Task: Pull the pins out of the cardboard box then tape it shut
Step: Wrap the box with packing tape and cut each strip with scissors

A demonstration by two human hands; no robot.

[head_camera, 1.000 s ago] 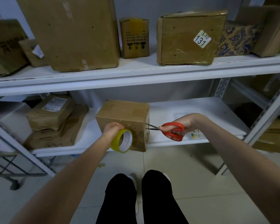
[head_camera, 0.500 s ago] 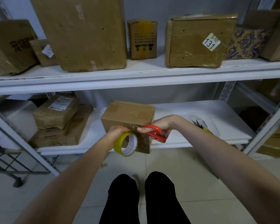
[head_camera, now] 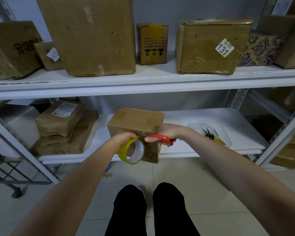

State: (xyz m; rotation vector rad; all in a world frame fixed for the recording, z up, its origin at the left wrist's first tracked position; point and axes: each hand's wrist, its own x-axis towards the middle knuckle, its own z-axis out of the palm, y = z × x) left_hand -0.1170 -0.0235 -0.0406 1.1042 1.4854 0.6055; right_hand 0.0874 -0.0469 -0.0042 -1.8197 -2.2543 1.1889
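Observation:
A small brown cardboard box (head_camera: 134,119) stands at the front edge of the lower white shelf (head_camera: 211,120), its flaps closed and small holes dotting its top. My left hand (head_camera: 122,138) grips a yellow roll of tape (head_camera: 131,151) against the box's front face. My right hand (head_camera: 167,132) holds red-handled scissors (head_camera: 160,138) at the box's upper front edge, just right of the roll. The blades lie along that edge, mostly hidden between my hands.
A clear plastic tray (head_camera: 226,142) with yellow-handled pliers (head_camera: 211,136) sits on the lower shelf to the right. Wrapped parcels (head_camera: 61,120) are stacked at left. Several cartons fill the upper shelf (head_camera: 143,82). A metal cart (head_camera: 10,167) stands at far left.
My right hand has brought the scissors leftward from beside the box to its front top edge, close to the tape roll. The left hand with the roll has stayed put.

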